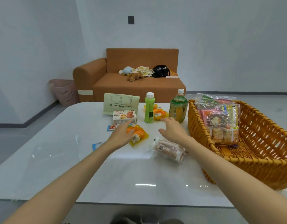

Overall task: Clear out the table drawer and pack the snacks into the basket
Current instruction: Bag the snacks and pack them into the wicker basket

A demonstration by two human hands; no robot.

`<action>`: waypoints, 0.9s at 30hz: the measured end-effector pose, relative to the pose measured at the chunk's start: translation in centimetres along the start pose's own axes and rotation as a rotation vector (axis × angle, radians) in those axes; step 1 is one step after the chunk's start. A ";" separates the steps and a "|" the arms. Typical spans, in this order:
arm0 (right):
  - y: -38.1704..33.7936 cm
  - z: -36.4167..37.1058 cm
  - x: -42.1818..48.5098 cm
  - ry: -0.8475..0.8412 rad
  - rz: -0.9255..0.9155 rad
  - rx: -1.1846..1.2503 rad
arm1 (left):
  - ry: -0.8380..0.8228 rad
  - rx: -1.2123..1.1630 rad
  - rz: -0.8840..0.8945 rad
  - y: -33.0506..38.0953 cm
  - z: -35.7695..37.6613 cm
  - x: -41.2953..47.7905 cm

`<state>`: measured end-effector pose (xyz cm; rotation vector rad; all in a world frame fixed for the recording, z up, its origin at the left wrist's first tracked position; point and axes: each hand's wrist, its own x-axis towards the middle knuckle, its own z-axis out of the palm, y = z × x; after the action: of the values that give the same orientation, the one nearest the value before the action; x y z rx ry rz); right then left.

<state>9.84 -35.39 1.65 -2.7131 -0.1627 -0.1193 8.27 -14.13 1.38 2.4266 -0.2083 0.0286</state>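
Beside the basket (198, 126), the left hand (121, 135) curls its fingers (130, 129) round an orange packet (140, 135), likely for packing; the right hand (173, 130) hovers, fingers (165, 119) spread.

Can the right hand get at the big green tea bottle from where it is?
Probably yes. The right hand is open just in front of the tea bottle, with nothing between them; the basket stands clear to its right.

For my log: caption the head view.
Left hand on orange pack, right hand open near tea bottle, basket partly packed.
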 end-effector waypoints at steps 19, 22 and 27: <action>0.5 9.9 20.4 0.230 0.237 0.690 | -0.135 0.414 0.124 -11.4 7.3 12.8; 1.1 11.6 22.4 0.266 0.239 0.613 | -0.095 0.398 0.176 -12.9 7.2 13.5; 0.5 13.0 24.2 0.228 0.125 0.553 | -0.075 0.374 0.212 -13.4 6.6 14.2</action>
<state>34.66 -28.17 -7.78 -2.1329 0.0395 -0.2971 24.20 -10.44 -11.20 2.7682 -0.5352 0.0779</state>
